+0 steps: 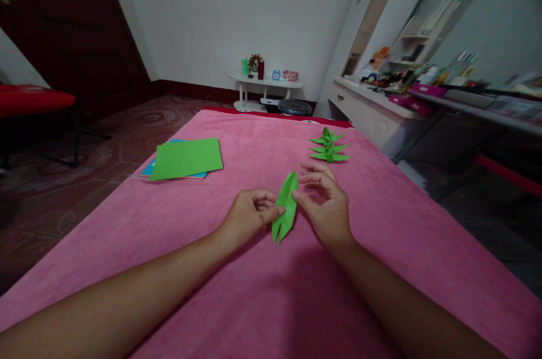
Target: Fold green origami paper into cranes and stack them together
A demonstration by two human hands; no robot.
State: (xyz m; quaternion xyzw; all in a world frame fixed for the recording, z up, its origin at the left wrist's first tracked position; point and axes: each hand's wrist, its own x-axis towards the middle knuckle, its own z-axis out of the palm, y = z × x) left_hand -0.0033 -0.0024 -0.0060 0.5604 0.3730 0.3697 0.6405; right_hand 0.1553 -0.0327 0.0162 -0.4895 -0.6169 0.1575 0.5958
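A narrow folded piece of green paper (285, 208) is held upright just above the pink cloth (254, 291), its split tip pointing down. My left hand (249, 216) pinches its left edge between thumb and curled fingers. My right hand (324, 206) pinches the right edge with thumb and forefinger, the other fingers loosely spread above. Beyond my right hand lie several finished green folded pieces (329, 146) stacked in a row.
A stack of flat paper sheets (186, 158), green on top of blue, lies at the left of the cloth. A white low table (265, 85) stands against the far wall, a dresser with clutter (372, 105) at right, a red seat (34, 100) at left.
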